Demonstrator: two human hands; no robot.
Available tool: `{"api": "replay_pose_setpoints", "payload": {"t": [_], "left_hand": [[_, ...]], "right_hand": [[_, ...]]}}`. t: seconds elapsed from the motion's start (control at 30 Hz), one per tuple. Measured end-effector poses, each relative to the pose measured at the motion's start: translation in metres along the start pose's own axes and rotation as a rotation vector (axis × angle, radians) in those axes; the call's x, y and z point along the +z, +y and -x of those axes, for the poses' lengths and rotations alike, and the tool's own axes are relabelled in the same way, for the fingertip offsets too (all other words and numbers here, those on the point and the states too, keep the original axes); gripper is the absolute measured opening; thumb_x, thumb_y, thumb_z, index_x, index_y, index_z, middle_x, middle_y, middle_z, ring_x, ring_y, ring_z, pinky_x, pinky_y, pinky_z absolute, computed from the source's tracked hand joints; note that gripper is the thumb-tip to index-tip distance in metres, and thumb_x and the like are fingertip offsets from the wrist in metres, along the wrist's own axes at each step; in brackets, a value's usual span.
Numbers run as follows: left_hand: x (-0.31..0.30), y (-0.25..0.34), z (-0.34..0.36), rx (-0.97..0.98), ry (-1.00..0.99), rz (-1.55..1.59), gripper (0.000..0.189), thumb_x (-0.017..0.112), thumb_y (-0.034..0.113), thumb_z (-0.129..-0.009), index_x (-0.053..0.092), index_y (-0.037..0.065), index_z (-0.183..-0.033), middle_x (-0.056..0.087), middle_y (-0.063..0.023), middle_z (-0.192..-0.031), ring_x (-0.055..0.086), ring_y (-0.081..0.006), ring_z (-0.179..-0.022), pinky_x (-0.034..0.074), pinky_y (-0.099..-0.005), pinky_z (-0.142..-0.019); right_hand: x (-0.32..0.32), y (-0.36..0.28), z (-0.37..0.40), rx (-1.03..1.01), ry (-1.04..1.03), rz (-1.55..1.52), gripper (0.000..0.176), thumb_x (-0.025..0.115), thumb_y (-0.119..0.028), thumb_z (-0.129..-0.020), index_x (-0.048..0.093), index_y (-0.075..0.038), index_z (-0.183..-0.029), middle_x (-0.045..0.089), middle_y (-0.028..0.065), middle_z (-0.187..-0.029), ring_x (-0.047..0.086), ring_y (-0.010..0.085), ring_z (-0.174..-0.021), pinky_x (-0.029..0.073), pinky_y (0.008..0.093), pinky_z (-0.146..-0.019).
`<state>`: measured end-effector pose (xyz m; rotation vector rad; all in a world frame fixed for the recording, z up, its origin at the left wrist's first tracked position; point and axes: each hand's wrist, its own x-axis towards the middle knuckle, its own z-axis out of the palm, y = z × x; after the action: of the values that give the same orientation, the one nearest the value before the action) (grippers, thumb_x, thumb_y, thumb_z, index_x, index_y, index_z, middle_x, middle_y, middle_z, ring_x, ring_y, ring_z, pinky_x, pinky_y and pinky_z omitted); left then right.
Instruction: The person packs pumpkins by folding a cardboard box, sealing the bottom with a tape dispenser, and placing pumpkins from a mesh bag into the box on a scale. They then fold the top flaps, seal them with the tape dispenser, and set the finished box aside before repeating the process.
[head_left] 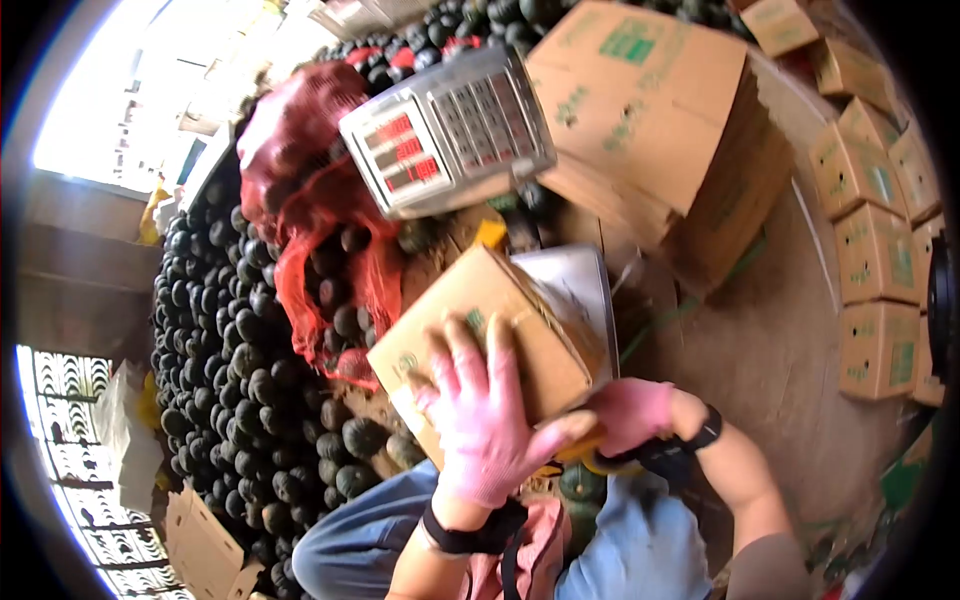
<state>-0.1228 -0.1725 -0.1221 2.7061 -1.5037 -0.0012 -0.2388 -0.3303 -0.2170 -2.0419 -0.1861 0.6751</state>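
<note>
A small cardboard box (545,370) with green print rests, tilted in this view, over the metal platform (570,265) of a scale. My left hand (480,420), in a pink glove, lies spread across the box's top with the thumb out to the right. At the box's near right corner, my right hand (635,415), also pink-gloved, is curled beside a yellow and dark object (582,446). Its fingertips are hidden, and I cannot tell what it grips. Beyond the box stands the scale's display (450,130), with red lit digits and a keypad.
Dark green pumpkins (240,370) are heaped along the left and back. A red mesh sack (300,150) slumps beside the display. One large carton (640,100) stands at the back right. Smaller boxes (875,250) are stacked at the far right on the brown floor (745,350).
</note>
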Motion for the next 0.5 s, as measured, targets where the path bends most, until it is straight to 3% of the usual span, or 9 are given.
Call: {"api": "replay_pose_setpoints", "payload": {"t": [0.03, 0.13, 0.2, 0.23, 0.3, 0.33, 0.4, 0.43, 0.5], "left_hand": [[0.002, -0.009, 0.006, -0.058, 0.009, 0.018, 0.116, 0.062, 0.081, -0.074, 0.035, -0.001, -0.152, 0.029, -0.0387, -0.154, 0.029, -0.0584, -0.141, 0.019, -0.074, -0.109], [0.012, -0.022, 0.012, -0.124, 0.035, 0.034, 0.115, 0.065, 0.079, -0.075, 0.034, 0.0, -0.153, 0.028, -0.0389, -0.154, 0.026, -0.0587, -0.142, 0.016, -0.0684, -0.114], [0.006, -0.015, 0.006, -0.124, 0.093, 0.038, 0.106, 0.072, 0.071, -0.075, 0.041, -0.001, -0.146, 0.033, -0.0379, -0.151, 0.032, -0.0569, -0.138, 0.023, -0.0651, -0.113], [0.007, -0.016, 0.0, -0.13, 0.133, 0.105, 0.098, 0.073, 0.067, -0.076, 0.044, -0.001, -0.141, 0.036, -0.0365, -0.147, 0.036, -0.0556, -0.134, 0.027, -0.063, -0.111], [0.009, -0.022, -0.013, -0.104, 0.214, 0.141, 0.077, 0.076, 0.055, -0.078, 0.053, -0.001, -0.126, 0.043, -0.0329, -0.14, 0.043, -0.0518, -0.126, 0.037, -0.0576, -0.105], [0.002, -0.02, -0.017, -0.107, 0.139, 0.13, 0.069, 0.075, 0.041, -0.082, 0.051, -0.006, -0.127, 0.039, -0.0327, -0.145, 0.038, -0.0513, -0.131, 0.031, -0.0572, -0.111], [0.006, -0.029, -0.022, -0.106, 0.124, 0.181, 0.063, 0.074, 0.037, -0.083, 0.053, -0.004, -0.125, 0.039, -0.0313, -0.147, 0.038, -0.051, -0.131, 0.032, -0.0562, -0.11], [0.015, -0.047, -0.021, -0.057, 0.155, 0.178, 0.058, 0.074, 0.034, -0.082, 0.056, -0.002, -0.123, 0.041, -0.0289, -0.144, 0.038, -0.0481, -0.131, 0.032, -0.0548, -0.11], [0.014, -0.046, -0.034, 0.007, 0.169, 0.057, 0.039, 0.068, 0.035, -0.09, 0.065, 0.003, -0.112, 0.05, -0.0267, -0.137, 0.048, -0.0435, -0.124, 0.04, -0.0505, -0.104]], "right_hand": [[-0.01, 0.014, 0.023, 0.146, -0.045, -0.278, 0.072, 0.069, -0.008, -0.072, 0.058, -0.02, -0.141, 0.071, 0.0075, -0.122, 0.068, 0.0247, -0.104, 0.052, 0.0328, -0.093], [-0.004, 0.068, 0.101, -0.109, 0.39, -0.703, 0.078, 0.075, -0.005, -0.07, 0.053, -0.006, -0.145, 0.065, 0.008, -0.132, 0.059, 0.0202, -0.123, 0.047, 0.0341, -0.104], [-0.002, 0.085, 0.132, -0.143, 0.846, -0.779, 0.082, 0.074, -0.002, -0.072, 0.046, -0.004, -0.149, 0.06, 0.0069, -0.136, 0.055, 0.0199, -0.127, 0.045, 0.0336, -0.107], [-0.02, 0.057, 0.129, -0.033, 1.095, -1.149, 0.081, 0.071, -0.003, -0.077, 0.04, -0.005, -0.152, 0.059, 0.0077, -0.134, 0.058, 0.0182, -0.12, 0.046, 0.0313, -0.103], [-0.07, 0.047, 0.109, -0.132, 1.323, -1.176, 0.066, 0.065, -0.008, -0.087, 0.04, -0.003, -0.148, 0.058, 0.0048, -0.126, 0.058, 0.014, -0.11, 0.049, 0.0279, -0.093], [-0.097, 0.049, 0.084, -0.142, 1.56, -0.978, 0.047, 0.065, -0.014, -0.09, 0.053, -0.003, -0.134, 0.063, 0.0026, -0.109, 0.061, 0.0131, -0.094, 0.051, 0.0275, -0.082], [-0.152, 0.093, 0.066, 0.409, 1.383, -0.538, 0.037, 0.062, -0.039, -0.092, 0.064, -0.002, -0.093, 0.066, 0.0121, -0.076, 0.068, 0.0253, -0.071, 0.055, 0.0409, -0.07], [-0.172, 0.091, 0.06, 0.544, 1.386, -0.369, 0.049, 0.068, -0.041, -0.088, 0.052, -0.001, -0.11, 0.069, 0.0156, -0.078, 0.068, 0.0314, -0.071, 0.056, 0.0418, -0.07], [-0.182, 0.084, 0.051, 0.712, 1.446, -0.248, 0.055, 0.056, -0.051, -0.093, 0.048, -0.002, -0.117, 0.069, 0.03, -0.094, 0.069, 0.0462, -0.087, 0.056, 0.0538, -0.077]]}}
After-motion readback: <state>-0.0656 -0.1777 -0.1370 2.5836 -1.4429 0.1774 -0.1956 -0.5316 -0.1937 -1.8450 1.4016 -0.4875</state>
